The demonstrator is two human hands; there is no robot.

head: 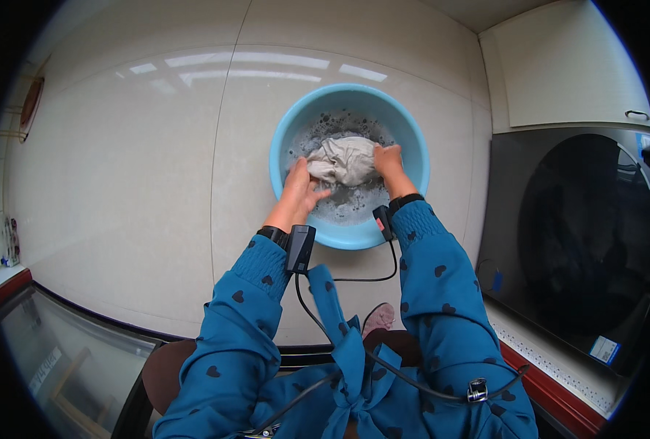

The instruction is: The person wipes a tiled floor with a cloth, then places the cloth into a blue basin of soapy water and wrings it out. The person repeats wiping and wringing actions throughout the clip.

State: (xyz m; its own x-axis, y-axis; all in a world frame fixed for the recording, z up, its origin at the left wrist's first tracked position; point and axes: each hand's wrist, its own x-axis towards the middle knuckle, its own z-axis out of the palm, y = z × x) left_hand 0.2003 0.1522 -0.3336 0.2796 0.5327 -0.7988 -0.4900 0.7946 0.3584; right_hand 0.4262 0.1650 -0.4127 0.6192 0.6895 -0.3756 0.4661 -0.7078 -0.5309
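Observation:
A light blue plastic basin point(348, 236) of grey, sudsy water stands on the tiled floor before me. In it a bunched, wet, off-white cloth point(347, 159) lies partly above the suds. My right hand point(389, 163) grips the cloth's right end with curled fingers. At the cloth's left end is my left hand point(301, 189), its thumb spread apart and its other fingers against the cloth; how firmly it holds is not clear. Each wrist wears a black strap with a small black device, and a cable links the two.
To the right stand a dark front-loading washing machine point(500, 219) and a cream cabinet point(566, 66) above it. A glass-panelled sliding door point(78, 351) is at the lower left. My pink shoe point(379, 319) rests just below the basin. Cables run across my lap.

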